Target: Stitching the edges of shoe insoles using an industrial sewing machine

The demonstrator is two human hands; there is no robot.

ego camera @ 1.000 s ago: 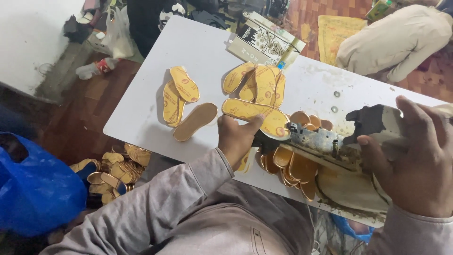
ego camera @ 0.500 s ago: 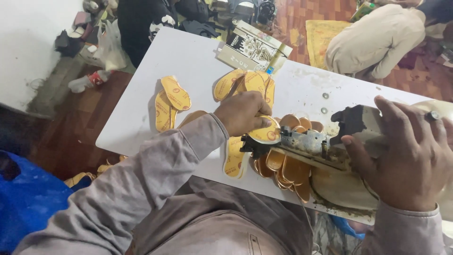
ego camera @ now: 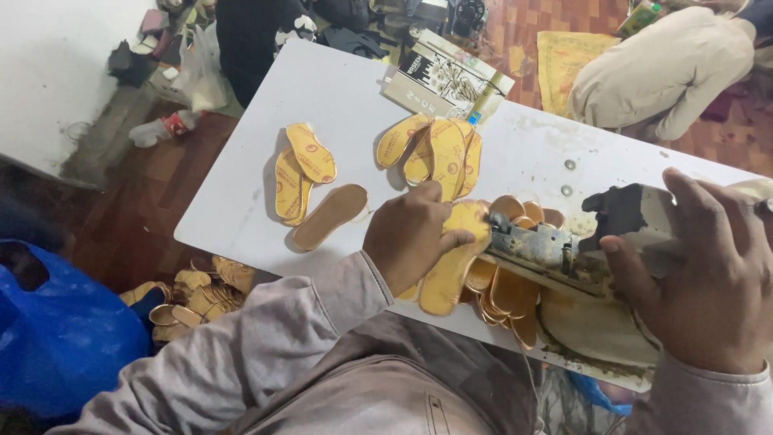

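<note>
The fingers (ego camera: pixel 451 240) of the left hand (ego camera: pixel 411 238) are closed on a yellow insole (ego camera: pixel 452 266), thumb on top, pressing its upper end against the dirty metal head of a glue machine (ego camera: pixel 535 242). That insole lies slantwise at the near edge of the white bench (ego camera: pixel 338 97), its lower end reaching toward the person's grey sleeve (ego camera: pixel 266 346). The right hand (ego camera: pixel 708 282) rests spread over the machine's pale, stained body, fingers curved around its top and not clenched; whether they actually grip it I cannot tell. Under the metal head sits a heap of brown-orange insoles (ego camera: pixel 503 294), overlapping like fans. Farther out on the bench lie a cluster of yellow insoles (ego camera: pixel 439 149), a pair of yellow insoles (ego camera: pixel 299 169) and one tan insole (ego camera: pixel 330 216) face down. A printed cardboard box (ego camera: pixel 447 80) lies at the far edge. On the floor to the left are more insoles (ego camera: pixel 197 294) and a blue plastic bag (ego camera: pixel 56 338). Another person in beige (ego camera: pixel 660 68) crouches beyond the bench.
</note>
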